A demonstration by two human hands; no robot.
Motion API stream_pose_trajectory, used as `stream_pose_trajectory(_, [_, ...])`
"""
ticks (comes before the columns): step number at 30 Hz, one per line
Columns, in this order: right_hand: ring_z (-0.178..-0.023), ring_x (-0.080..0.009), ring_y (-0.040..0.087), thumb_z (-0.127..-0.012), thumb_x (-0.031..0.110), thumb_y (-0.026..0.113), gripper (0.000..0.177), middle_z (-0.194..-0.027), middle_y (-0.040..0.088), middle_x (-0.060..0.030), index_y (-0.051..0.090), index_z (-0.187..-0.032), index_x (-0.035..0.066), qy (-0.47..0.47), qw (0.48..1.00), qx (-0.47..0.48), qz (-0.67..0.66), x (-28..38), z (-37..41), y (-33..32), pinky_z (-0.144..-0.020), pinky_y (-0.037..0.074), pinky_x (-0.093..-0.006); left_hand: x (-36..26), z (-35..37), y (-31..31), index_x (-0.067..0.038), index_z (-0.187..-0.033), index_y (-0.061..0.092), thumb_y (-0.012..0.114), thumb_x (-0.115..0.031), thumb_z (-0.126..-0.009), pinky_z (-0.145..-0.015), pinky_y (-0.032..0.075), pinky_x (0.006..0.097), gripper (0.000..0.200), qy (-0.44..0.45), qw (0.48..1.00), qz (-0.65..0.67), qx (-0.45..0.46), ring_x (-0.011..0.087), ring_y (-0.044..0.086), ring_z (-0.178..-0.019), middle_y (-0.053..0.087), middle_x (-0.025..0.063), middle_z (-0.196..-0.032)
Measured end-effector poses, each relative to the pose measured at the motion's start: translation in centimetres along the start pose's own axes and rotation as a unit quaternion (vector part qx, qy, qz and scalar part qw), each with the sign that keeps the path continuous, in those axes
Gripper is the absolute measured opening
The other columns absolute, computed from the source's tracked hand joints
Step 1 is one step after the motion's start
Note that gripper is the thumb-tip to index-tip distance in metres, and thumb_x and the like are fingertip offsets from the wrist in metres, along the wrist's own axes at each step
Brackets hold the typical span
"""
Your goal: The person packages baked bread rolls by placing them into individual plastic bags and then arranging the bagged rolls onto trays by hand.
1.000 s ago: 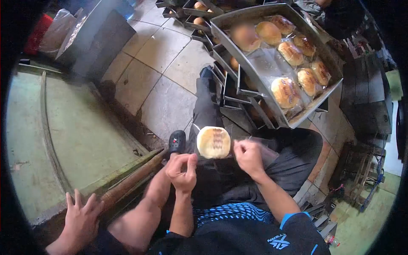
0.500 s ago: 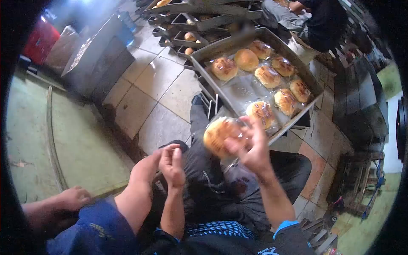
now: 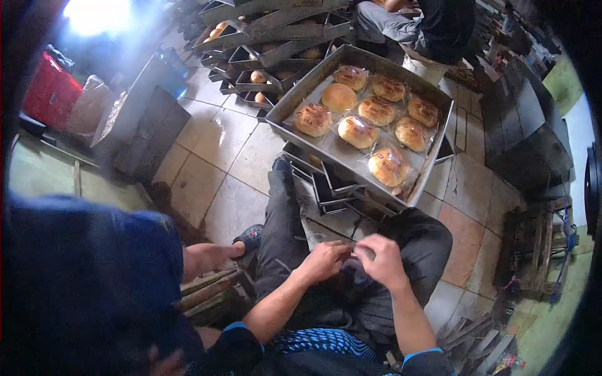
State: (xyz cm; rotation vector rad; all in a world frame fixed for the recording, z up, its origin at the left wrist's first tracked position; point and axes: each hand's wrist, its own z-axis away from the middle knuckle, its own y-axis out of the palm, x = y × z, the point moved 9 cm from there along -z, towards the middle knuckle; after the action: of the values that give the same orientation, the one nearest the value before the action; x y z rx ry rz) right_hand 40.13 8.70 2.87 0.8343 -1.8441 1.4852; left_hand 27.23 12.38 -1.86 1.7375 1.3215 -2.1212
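Observation:
My left hand [image 3: 325,260] and my right hand [image 3: 381,262] are close together above my lap, fingers bent in a pinch. Whatever lies between their fingertips is too small or hidden to make out. Just beneath them on my lap is some clear plastic with purple print [image 3: 356,274], partly covered by the hands. Past my knees a metal baking tray [image 3: 370,175] holds several round browned buns, most in clear printed wrappers, such as the front wrapped bun [image 3: 388,167]. One smooth bun [image 3: 339,97] shows no print.
The baking tray rests on stacked trays [image 3: 329,188]. More stacked trays with buns [image 3: 276,56] stand behind. A person in dark blue [image 3: 94,269] is close on my left; another seated person [image 3: 442,31] is at the back. A grey bin [image 3: 141,125] stands left.
The wrapped bun has left my right hand, and another wrapped bun now lies mid-tray. Both hands have come together over my lap. The person on my left has moved forward into view.

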Motion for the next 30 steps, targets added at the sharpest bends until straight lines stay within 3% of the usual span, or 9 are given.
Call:
stream_pose_trajectory(5, [-0.088, -0.038, 0.069, -0.086, 0.01, 0.07, 0.01, -0.093, 0.07, -0.0204, 0.069, -0.092, 0.001, 0.204, 0.977, 0.01, -0.066, -3.9, 5.2, 1.6, -0.078, 0.054, -0.0443, 0.4, -0.4, 1.7, 0.0, -0.088, 0.069, 0.07, -0.017, -0.09, -0.067, 0.054, 0.0458, 0.017, 0.008, 0.998, -0.037, -0.056, 0.0383, 0.067, -0.074, 0.067, 0.0181, -0.079])
stream_pose_trajectory(8, [-0.087, -0.0394, 0.068, -0.088, 0.008, 0.067, 0.007, -0.09, 0.07, -0.0187, 0.068, -0.091, 0.001, 0.13, 0.991, -0.023, 0.003, -3.3, 4.7, -0.9, -0.079, 0.054, -0.0446, -0.4, -1.4, 1.5, -0.001, -0.099, 0.073, 0.077, -0.029, -0.087, -0.071, 0.056, 0.0404, 0.031, -0.021, 0.999, 0.019, -0.036, 0.035, 0.07, -0.077, 0.07, 0.0173, -0.085])
stream_pose_trajectory(9, [-0.082, -0.0412, 0.066, -0.088, 0.005, 0.066, 0.005, -0.087, 0.069, -0.0165, 0.067, -0.091, 0.0, -0.023, 0.992, -0.109, 0.054, -1.2, 4.3, -3.0, -0.077, 0.053, -0.0466, -1.4, -1.6, 0.8, -0.001, -0.104, 0.073, 0.079, -0.032, -0.085, -0.073, 0.056, 0.0391, 0.036, -0.024, 0.998, 0.046, -0.028, 0.0337, 0.07, -0.08, 0.071, 0.0171, -0.088])
stream_pose_trajectory(12, [-0.072, -0.0179, 0.064, -0.088, 0.007, 0.075, 0.007, -0.082, 0.068, -0.0101, 0.073, -0.091, 0.0, 0.08, 0.973, -0.218, -0.012, 0.8, 4.3, -9.7, -0.068, 0.05, -0.0282, 0.3, -1.9, 1.3, -0.002, -0.126, 0.065, 0.086, -0.032, -0.077, -0.087, 0.054, 0.034, 0.061, -0.039, 0.994, 0.01, 0.099, 0.0212, 0.069, -0.096, 0.071, 0.0143, -0.108])
stream_pose_trajectory(15, [-0.069, -0.0074, 0.057, -0.089, 0.009, 0.078, 0.008, -0.079, 0.069, 0.0003, 0.077, -0.093, 0.002, 0.066, 0.937, -0.298, -0.17, 0.0, 4.3, -12.4, -0.061, 0.045, -0.0242, 2.5, -1.8, -0.7, 0.002, -0.107, 0.069, 0.068, -0.016, -0.098, -0.082, 0.054, 0.0308, 0.02, -0.103, 0.873, 0.472, -0.068, 0.0137, 0.065, -0.093, 0.067, 0.0066, -0.105])
stream_pose_trajectory(16, [-0.068, -0.0077, 0.058, -0.089, 0.009, 0.078, 0.008, -0.078, 0.068, -0.0002, 0.077, -0.092, 0.003, 0.077, 0.937, -0.289, -0.18, 0.1, 3.9, -11.7, -0.061, 0.046, -0.0241, 1.2, -2.1, -2.0, 0.001, -0.107, 0.071, 0.065, -0.011, -0.099, -0.07, 0.05, 0.0235, 0.015, -0.122, 0.796, 0.579, -0.126, 0.007, 0.061, -0.079, 0.07, 0.0017, -0.093])
stream_pose_trajectory(20, [-0.067, -0.0141, 0.062, -0.088, 0.007, 0.077, 0.007, -0.077, 0.069, -0.0062, 0.075, -0.091, 0.001, 0.002, 0.959, -0.262, -0.112, 5.4, -1.0, -8.6, -0.065, 0.049, -0.0259, 7.0, -1.0, -9.5, 0.002, -0.096, 0.073, 0.072, -0.01, -0.094, -0.063, 0.047, 0.0224, 0.012, -0.153, 0.834, 0.387, -0.363, 0.0078, 0.06, -0.073, 0.07, 0.0021, -0.083])
stream_pose_trajectory(27, [-0.103, -0.0368, 0.069, -0.092, 0.032, 0.066, 0.039, -0.112, 0.071, -0.0215, 0.07, -0.11, -0.002, -0.078, 0.983, -0.138, 0.096, 2.4, -25.9, -5.8, -0.092, 0.053, -0.0408, 16.7, 3.6, -12.9, -0.002, -0.101, 0.069, 0.072, -0.014, -0.095, -0.055, 0.044, 0.0238, 0.014, -0.162, 0.627, 0.564, -0.513, 0.0091, 0.054, -0.06, 0.062, 0.0004, -0.073])
stream_pose_trajectory(30, [-0.12, -0.0434, 0.059, -0.094, 0.039, 0.062, 0.055, -0.128, 0.062, -0.0269, 0.061, -0.128, -0.004, -0.046, 0.979, -0.022, 0.197, -3.5, -37.8, -0.9, -0.104, 0.046, -0.0466, 15.1, 2.7, -15.2, -0.001, -0.099, 0.069, 0.068, -0.015, -0.098, -0.055, 0.044, 0.0248, 0.014, -0.124, 0.658, 0.558, -0.49, 0.008, 0.052, -0.059, 0.063, 0.001, -0.076])
